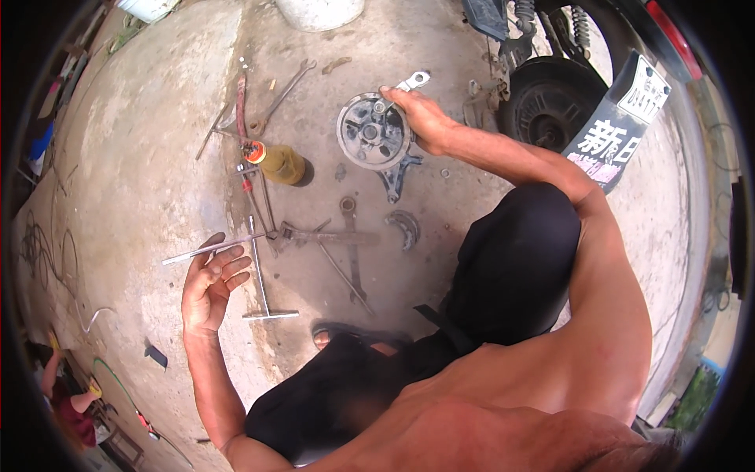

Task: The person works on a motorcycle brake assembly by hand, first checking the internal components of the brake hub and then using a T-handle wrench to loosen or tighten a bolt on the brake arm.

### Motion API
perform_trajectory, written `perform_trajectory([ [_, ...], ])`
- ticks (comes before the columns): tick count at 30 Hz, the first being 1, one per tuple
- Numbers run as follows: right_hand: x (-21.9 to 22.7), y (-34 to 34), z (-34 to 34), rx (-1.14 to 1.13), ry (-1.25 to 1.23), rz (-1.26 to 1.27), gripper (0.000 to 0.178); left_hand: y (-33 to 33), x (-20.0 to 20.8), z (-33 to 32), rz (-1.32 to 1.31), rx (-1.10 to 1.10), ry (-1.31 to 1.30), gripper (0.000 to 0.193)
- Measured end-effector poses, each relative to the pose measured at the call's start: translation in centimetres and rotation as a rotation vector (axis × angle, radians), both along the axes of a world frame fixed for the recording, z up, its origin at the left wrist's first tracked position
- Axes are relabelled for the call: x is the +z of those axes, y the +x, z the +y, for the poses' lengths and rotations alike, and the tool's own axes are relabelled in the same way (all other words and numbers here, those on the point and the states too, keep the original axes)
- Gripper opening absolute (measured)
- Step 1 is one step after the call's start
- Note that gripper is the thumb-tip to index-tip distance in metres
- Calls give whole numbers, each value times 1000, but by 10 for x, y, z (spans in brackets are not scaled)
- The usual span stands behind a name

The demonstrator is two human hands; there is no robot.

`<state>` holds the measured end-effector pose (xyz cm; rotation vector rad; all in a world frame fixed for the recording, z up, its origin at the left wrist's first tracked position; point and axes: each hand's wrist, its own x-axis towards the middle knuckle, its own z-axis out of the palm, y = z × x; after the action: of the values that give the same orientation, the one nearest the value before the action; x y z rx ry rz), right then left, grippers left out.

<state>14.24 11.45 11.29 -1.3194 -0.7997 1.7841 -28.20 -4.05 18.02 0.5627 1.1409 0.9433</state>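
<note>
My left hand (208, 287) holds a slim metal rod (182, 257) near the thumb and forefinger, its other fingers loosely curled. My right hand (425, 118) grips the upper right rim of a round metal brake drum assembly (363, 153), by a light metal arm with a hole (414, 80). A dark bracket (395, 181) sticks out below the drum. On the ground under it lies a curved brake shoe (403, 228). Beside my left hand is a T-handle wrench (261, 279). A hammer (330, 236) and a ring spanner (348, 206) lie between my hands.
A yellowish bottle (283, 165) with an orange cap stands amid several tools, including an open-ended spanner (289, 90). At the upper right is a vehicle wheel (543, 114) with a mudflap (602, 149). A white bucket (321, 12) stands far off. Another person (75, 409) is at lower left.
</note>
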Motion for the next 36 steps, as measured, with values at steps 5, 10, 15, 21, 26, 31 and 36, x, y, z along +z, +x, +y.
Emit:
perform_trajectory([
  [5, -12, 0, 4, 7, 7, -7, 40, 0, 12, 1, 286, 87, -1, 36],
  [10, -11, 0, 2, 67, 152, -152, 50, -20, 35, 7, 790, 310, 322, 28],
  [15, -8, -3, 0, 85, 227, -225, 51, 7, 88, -5, 1165, 273, 775, 38],
  [21, -4, 2, -2, 89, 362, -421, 57, 29, 110, -15, 613, 149, 1016, 35],
  [26, 3, 0, 1, 161, 342, -486, 57, 60, 106, -18, 586, -61, 905, 37],
  [31, 14, 2, -6, 168, 310, -471, 61, 77, 102, -11, 663, -160, 858, 34],
  [36, 10, 1, -4, 117, 383, -456, 56, 83, 102, -7, 768, -176, 846, 30],
])
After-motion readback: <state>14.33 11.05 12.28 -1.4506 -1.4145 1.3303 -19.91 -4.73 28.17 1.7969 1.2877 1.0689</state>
